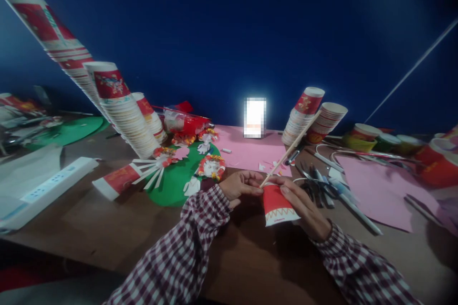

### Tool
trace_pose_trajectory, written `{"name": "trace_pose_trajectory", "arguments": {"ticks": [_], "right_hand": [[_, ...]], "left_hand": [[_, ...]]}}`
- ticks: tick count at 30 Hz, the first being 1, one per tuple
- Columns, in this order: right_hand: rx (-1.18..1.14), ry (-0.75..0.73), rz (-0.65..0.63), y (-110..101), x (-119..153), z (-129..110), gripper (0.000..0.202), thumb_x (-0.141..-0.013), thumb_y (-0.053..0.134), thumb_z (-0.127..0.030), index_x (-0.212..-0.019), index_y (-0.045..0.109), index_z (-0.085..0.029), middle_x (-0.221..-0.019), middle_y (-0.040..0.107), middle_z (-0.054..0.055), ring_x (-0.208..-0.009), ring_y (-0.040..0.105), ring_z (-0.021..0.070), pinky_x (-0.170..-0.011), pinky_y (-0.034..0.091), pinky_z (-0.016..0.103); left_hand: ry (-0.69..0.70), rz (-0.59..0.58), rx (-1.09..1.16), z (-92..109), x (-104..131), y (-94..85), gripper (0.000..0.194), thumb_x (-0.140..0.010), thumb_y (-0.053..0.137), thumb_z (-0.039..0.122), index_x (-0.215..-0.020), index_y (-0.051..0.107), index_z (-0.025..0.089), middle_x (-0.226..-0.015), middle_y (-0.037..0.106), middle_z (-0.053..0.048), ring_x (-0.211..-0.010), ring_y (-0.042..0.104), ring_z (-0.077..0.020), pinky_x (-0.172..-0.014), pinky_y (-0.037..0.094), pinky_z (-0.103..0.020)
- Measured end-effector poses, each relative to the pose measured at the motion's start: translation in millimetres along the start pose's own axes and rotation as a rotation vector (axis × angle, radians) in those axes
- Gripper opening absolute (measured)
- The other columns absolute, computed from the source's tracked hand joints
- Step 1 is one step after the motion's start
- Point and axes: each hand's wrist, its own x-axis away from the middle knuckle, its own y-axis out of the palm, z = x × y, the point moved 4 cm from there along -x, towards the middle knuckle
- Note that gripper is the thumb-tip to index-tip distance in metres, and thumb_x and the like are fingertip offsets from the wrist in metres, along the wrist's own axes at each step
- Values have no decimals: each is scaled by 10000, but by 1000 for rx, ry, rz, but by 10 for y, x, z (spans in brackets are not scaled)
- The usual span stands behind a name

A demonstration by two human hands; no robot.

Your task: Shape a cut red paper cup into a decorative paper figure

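My right hand (304,205) is closed around a red paper cup (276,200), tilted with its white, zigzag-trimmed end towards me. A thin wooden stick (290,150) rises from the cup's far end and slants up to the right. My left hand (241,186) pinches the stick's lower end where it meets the cup; my fingers partly hide this joint. To the left, a second paper cup (119,180) with white strips fanned from its end lies beside a green sheet (164,193). Cut-out figures with orange and red trim (210,167) rest on that sheet.
Tall leaning stacks of paper cups (119,109) stand at the left, shorter stacks (304,109) at the back right. A power strip (53,190) lies at left. Pens and tools (322,186) lie right of my hands, beside pink paper (379,190). A bright blurred rectangle (255,116) stands behind.
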Motion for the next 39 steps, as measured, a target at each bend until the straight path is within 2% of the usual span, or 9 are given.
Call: {"name": "trace_pose_trajectory", "arguments": {"ticks": [5,12,14,16,22,26,32,39], "right_hand": [[-74,17,5,-2,-14,61,343,-842,383,-398,-1098,518,-214,-1088,571,42,-1011,516,195,-810,451,303],[-64,-8,56,-41,-62,161,327,-819,412,-438,-967,588,-206,-1078,577,51,-956,542,198,-806,452,324],[-46,3,50,-60,-79,194,347,-831,391,-437,-1025,565,-209,-1100,566,54,-996,525,201,-847,432,346],[-60,23,-7,-59,-101,245,397,-851,326,-452,-1106,515,-212,-1076,580,59,-947,553,203,-814,453,368],[-10,-40,101,-139,-172,389,434,-827,326,-511,-1027,568,-212,-1025,604,76,-976,542,232,-795,465,374],[-70,-66,96,-163,-174,369,380,-824,362,-490,-999,571,-225,-1015,608,66,-923,567,212,-802,463,353],[-196,-5,155,-163,-150,370,345,-732,537,-479,-928,588,-200,-967,617,64,-856,576,198,-710,485,317],[-80,26,192,-165,-140,303,359,-688,581,-489,-884,602,-188,-700,621,38,-745,581,193,-641,487,306]], "left_hand": [[13,56,-45,-7,-17,1,467,-388,800,119,-804,590,93,-568,558,25,-522,542,-85,-569,431,-242],[216,102,-239,33,-50,-53,460,-428,788,158,-848,610,97,-623,577,9,-570,531,-74,-613,428,-232],[247,109,-235,27,-57,-61,449,-436,785,161,-845,611,98,-616,569,17,-570,525,-66,-629,429,-234],[252,94,-213,-1,-70,-59,463,-421,790,163,-842,611,92,-605,567,18,-570,532,-70,-637,434,-243],[235,58,-104,-118,-118,-48,496,-390,799,183,-838,608,93,-609,598,3,-542,549,-86,-589,435,-251],[220,65,-77,-168,-132,-19,486,-337,804,156,-774,601,92,-582,606,4,-524,556,-99,-574,429,-253],[295,104,-171,-209,-189,-62,461,-371,793,159,-795,627,87,-615,614,-11,-564,552,-89,-609,429,-242],[304,43,-289,-243,-226,-63,467,-442,773,212,-869,634,86,-707,631,-55,-639,569,-117,-662,449,-272]]}}
